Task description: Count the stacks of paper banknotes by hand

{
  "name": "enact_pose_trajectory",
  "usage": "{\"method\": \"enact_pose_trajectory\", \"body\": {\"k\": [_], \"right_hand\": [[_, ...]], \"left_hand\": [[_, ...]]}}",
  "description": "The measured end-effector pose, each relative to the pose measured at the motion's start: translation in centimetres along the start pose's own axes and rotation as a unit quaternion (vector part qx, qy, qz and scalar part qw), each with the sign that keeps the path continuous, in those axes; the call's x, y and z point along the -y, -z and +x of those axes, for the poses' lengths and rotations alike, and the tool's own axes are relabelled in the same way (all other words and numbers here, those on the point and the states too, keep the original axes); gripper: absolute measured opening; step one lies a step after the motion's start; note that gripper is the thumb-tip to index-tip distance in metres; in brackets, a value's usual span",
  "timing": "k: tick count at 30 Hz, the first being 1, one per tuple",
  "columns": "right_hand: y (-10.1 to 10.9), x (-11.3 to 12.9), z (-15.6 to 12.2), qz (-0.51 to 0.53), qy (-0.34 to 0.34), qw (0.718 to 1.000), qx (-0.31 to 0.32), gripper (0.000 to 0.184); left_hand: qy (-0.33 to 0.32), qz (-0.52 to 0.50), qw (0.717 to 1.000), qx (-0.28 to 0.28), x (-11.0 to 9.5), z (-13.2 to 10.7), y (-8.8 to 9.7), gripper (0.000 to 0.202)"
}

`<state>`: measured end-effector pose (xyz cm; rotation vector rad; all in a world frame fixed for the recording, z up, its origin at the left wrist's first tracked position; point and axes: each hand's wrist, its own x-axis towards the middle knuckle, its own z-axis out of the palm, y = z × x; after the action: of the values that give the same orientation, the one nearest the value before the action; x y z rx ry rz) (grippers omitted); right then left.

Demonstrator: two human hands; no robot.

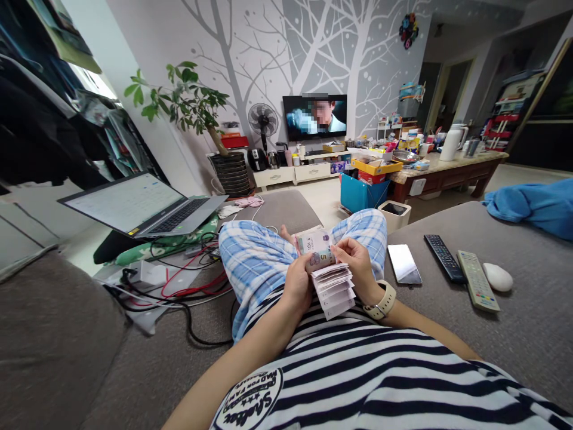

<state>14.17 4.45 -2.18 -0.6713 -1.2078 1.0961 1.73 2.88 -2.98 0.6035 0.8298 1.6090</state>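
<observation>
A stack of banknotes (314, 245) is held up over my lap, the facing note marked with a 5. My left hand (299, 279) is closed round its left side, thumb on the front. At the upper right corner, the fingers of my right hand (358, 263) pinch the edge of a note. Several notes (333, 292) are folded down toward me and fan out in layers below my fingers. A pale watch (381, 301) is on my right wrist. My crossed legs in blue checked trousers (255, 245) lie under the hands.
On the sofa at right lie a phone (404, 264), a black remote (444, 258), a grey remote (478, 279) and a white mouse (498, 277). An open laptop (179, 216) and tangled cables (188, 292) are at left. A bin (394, 215) and a cluttered table (470, 164) stand ahead.
</observation>
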Motion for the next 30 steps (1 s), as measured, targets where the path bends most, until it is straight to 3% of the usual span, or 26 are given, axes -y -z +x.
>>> {"method": "enact_pose_trajectory", "body": {"k": [8, 16, 30], "right_hand": [[0.1, -0.3, 0.3, -0.025, -0.003, 1.000, -0.007, 0.036], [0.1, 0.1, 0.2, -0.046, -0.006, 0.999, 0.010, 0.043], [0.1, 0.0, 0.1, -0.051, -0.010, 0.999, 0.002, 0.041]], "left_hand": [[0.003, 0.037, 0.999, -0.009, -0.7, -0.8, -0.5, 0.015], [0.020, 0.037, 0.999, 0.006, -0.5, -0.7, -0.2, 0.019], [0.006, 0.004, 1.000, -0.007, 0.3, 0.2, 0.4, 0.018]]}}
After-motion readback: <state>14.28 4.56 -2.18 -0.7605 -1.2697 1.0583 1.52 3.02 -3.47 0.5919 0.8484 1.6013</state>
